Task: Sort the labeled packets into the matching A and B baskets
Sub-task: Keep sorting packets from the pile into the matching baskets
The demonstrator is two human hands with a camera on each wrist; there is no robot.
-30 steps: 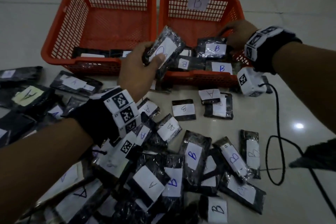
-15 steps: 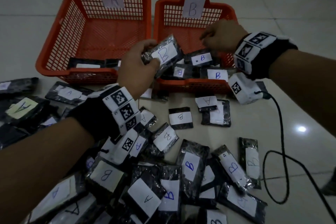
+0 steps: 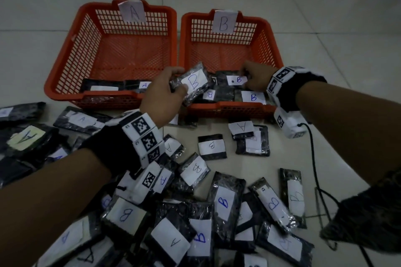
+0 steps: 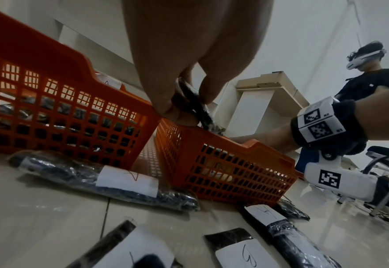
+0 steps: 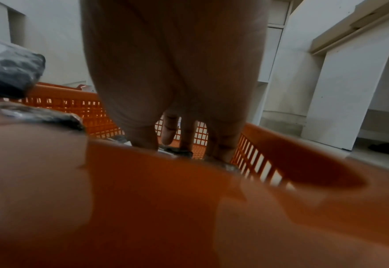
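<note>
Two orange baskets stand side by side on the floor, basket A (image 3: 65, 84) on the left and basket B (image 3: 227, 105) on the right. My left hand (image 3: 176, 82) grips a black packet with a white B label (image 3: 193, 84), holding it tilted over basket B's near left corner. The left wrist view shows that packet (image 4: 195, 107) edge-on between thumb and fingers. My right hand (image 3: 249, 76) is inside basket B, and its fingers curl down onto the right end of another B packet (image 3: 236, 80) that lies on other B packets. Basket A holds a few packets along its near wall.
Several loose A and B packets (image 3: 195, 212) lie heaped on the tiled floor in front of the baskets and to the left. A black cable (image 3: 314, 169) loops along the right. Another person wearing a headset (image 4: 372, 78) stands beyond basket B, near a white cabinet (image 4: 257, 108).
My left hand carried its B packet to the right, from the gap between the baskets to over basket B. My right hand lowered its B packet onto the others there.
</note>
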